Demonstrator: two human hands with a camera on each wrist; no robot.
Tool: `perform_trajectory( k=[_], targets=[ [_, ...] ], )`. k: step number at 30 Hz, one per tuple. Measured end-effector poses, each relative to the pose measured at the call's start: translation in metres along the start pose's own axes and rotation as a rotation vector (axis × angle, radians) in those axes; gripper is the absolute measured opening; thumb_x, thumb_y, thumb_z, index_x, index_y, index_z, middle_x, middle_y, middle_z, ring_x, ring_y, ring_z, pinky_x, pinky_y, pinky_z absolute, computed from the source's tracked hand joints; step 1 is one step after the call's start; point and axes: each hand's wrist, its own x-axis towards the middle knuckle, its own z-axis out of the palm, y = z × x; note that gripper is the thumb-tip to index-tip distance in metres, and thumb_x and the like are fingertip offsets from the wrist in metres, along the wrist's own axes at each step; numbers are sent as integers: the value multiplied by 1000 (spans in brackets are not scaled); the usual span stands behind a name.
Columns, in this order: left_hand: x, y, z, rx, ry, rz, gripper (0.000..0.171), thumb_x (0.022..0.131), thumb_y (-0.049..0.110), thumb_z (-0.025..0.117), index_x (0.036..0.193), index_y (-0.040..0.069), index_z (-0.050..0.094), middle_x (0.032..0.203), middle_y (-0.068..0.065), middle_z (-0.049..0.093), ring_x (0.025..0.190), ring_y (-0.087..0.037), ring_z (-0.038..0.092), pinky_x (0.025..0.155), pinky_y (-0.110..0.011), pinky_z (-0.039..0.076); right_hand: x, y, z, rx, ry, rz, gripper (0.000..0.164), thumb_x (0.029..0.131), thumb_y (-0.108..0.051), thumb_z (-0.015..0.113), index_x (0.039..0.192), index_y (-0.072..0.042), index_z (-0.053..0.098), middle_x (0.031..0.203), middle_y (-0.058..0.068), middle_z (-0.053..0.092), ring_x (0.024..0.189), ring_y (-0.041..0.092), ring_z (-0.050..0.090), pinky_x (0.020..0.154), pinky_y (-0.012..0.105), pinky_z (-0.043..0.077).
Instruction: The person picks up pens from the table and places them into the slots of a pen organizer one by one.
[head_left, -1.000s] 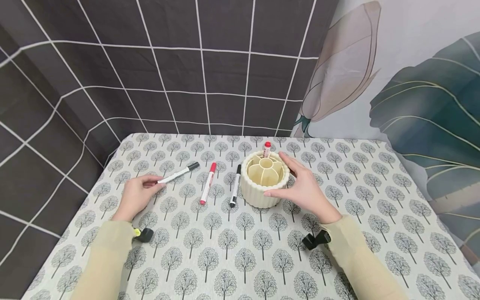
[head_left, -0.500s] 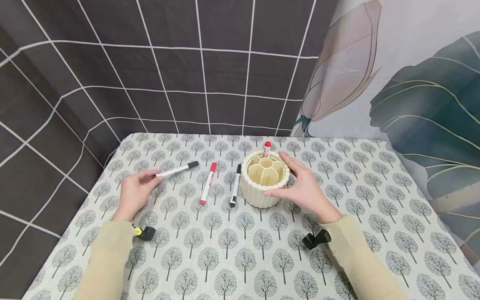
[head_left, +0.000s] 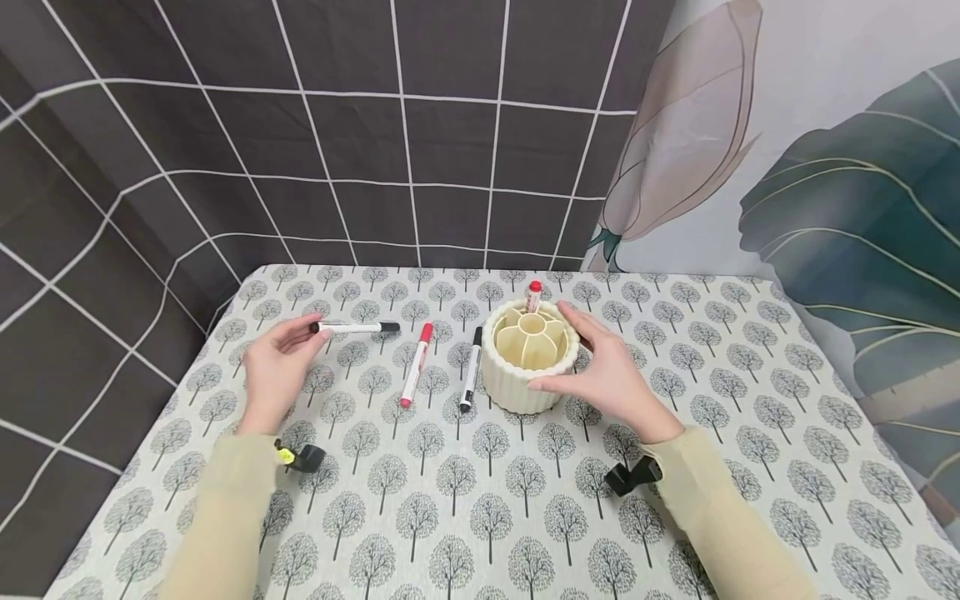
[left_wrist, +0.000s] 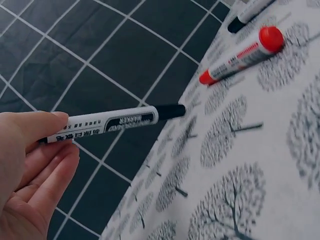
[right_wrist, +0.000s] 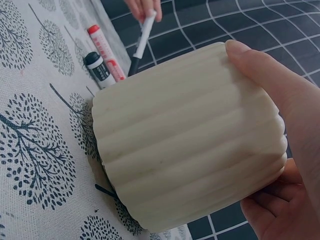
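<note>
My left hand (head_left: 279,358) pinches a white marker with a black cap (left_wrist: 120,120) near its rear end. The marker lies nearly level, its capped end pointing right, over the table. On the right, my right hand (head_left: 611,379) grips the side of a cream ribbed pen holder (right_wrist: 185,140), thumb in front and fingers behind. The holder stands upright, with petal-shaped compartments round a central ring. A marker with a red end (head_left: 534,293) stands in its back compartment. Between the hands lie a red-capped marker (head_left: 416,367) and another black-capped marker (head_left: 472,372).
A tree-patterned cloth (head_left: 450,517) covers the table. Behind it hangs a dark curtain with white grid lines (head_left: 450,150), meeting a floral curtain (head_left: 847,183) at the right. A small black device (head_left: 633,477) sits at the right wrist, with another (head_left: 302,458) at the left.
My left hand has raised the black-capped marker's rear end and moved slightly right and away, turning the marker from slanted to nearly level. My right hand and the holder have stayed put.
</note>
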Motion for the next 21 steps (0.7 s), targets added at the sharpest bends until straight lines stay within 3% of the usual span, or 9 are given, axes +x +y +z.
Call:
perform_trajectory(
  k=[15,21],
  targets=[
    [9,33,29,-223,-17,56,32,87,9,83,116,1,74,113,-10,74,94,-12,72,88,-23,58,0,0,0,5,1,1,125,61,-55,94,161,-19,29,161,3,33,147,32,32,117,61,26],
    [13,48,42,-261,-1,95,29,85,6,84,112,0,75,106,-3,76,90,-12,72,86,-24,59,1,0,0,3,2,-3,124,61,-54,95,160,-18,30,161,4,33,146,33,33,116,61,28]
  ],
)
